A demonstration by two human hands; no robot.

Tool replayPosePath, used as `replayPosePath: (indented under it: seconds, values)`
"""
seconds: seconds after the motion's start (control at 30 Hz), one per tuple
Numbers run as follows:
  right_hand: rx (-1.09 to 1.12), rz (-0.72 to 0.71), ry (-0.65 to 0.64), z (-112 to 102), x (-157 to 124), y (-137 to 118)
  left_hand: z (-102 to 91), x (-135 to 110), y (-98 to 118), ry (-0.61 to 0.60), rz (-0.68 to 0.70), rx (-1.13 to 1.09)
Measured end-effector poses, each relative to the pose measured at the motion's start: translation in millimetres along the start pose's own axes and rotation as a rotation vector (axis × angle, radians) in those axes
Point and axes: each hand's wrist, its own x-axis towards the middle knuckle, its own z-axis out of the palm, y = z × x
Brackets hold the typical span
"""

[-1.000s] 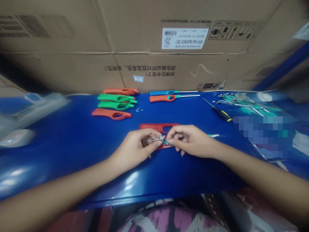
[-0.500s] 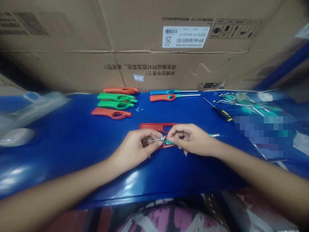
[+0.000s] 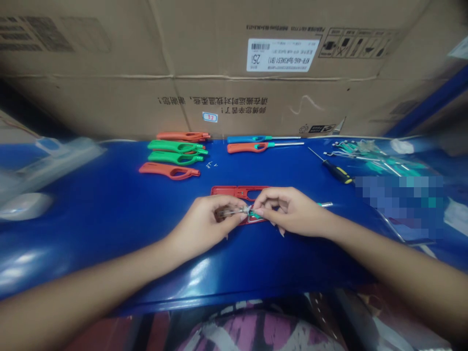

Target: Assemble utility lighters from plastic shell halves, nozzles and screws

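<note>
My left hand (image 3: 206,225) and my right hand (image 3: 290,210) meet over the blue table (image 3: 109,209), fingers pinched on a small clear and teal lighter insert (image 3: 244,211) with a thin metal tube (image 3: 325,204) sticking out to the right. Under the hands lies an open red lighter shell half (image 3: 239,191). The insert's details are mostly hidden by my fingers.
Orange and green lighter shells (image 3: 175,152) lie at the back left, two assembled long lighters (image 3: 261,144) at the back centre. A black and yellow screwdriver (image 3: 334,169) and a pile of teal inserts (image 3: 369,156) sit right. A big cardboard box (image 3: 234,68) walls the back.
My right hand shifted slightly up and its fingers moved on the insert. The left hand has barely moved.
</note>
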Motion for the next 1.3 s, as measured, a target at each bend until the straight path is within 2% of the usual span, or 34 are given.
replayPosePath:
  seconds: [0.8,1.3]
  values:
    - [0.032,0.08,0.072,4.2,0.0,-6.8,2.1,-1.2,0.2,0.059,0.06,0.067]
    - [0.03,0.102,0.066,3.2,-0.3,-7.3,0.8,-1.5,-1.5,0.027,0.155,0.098]
